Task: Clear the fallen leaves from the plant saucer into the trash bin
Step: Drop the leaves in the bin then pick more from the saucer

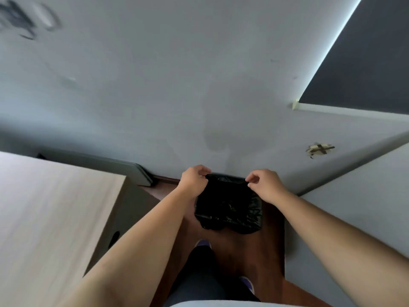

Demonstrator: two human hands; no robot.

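A trash bin lined with a black plastic bag stands on the floor against the wall, straight below me. My left hand pinches the far left edge of the bag's rim. Over at the far right edge, my right hand pinches the rim with fingertips. Both arms reach down over the bin. The bag's inside is dark and I cannot make out any leaves. No plant saucer is in view.
A light wooden cabinet stands close on the left. A grey wall panel juts out on the right, leaving a narrow strip of brown floor where my feet stand. A dark window blind hangs upper right.
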